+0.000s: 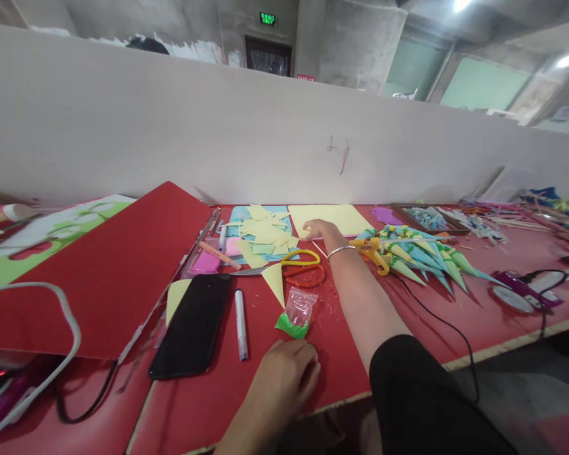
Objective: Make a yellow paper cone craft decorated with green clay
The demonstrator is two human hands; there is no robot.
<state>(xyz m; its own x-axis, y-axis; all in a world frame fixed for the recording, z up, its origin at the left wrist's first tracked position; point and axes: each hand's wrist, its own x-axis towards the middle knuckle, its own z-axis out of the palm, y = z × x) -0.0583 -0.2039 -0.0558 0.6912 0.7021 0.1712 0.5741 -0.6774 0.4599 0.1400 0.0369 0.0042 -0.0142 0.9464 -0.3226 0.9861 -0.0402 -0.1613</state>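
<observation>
My right hand (320, 229) reaches to the back of the table, over the left part of a pale yellow paper sheet (344, 219). Its fingers are bent and look apart, with nothing visible in them. Near the front edge my left hand (288, 371) rests with curled fingers; what they hold, if anything, is hidden. Just beyond it lies a small clear bag with a green end (298, 311). Scissors with yellow and orange handles (305, 273) lie between the hands, beside a yellow paper cone (275, 283). Yellow paper pieces (260, 229) are heaped on blue paper (237, 216).
A black phone (192, 325) and a marker (241, 324) lie at left, beside a large red board (109, 272). Right of my arm are a yellow glue gun (372, 253), its cable, and a pile of blue and yellow cones (422, 253). A white partition (265, 133) stands behind.
</observation>
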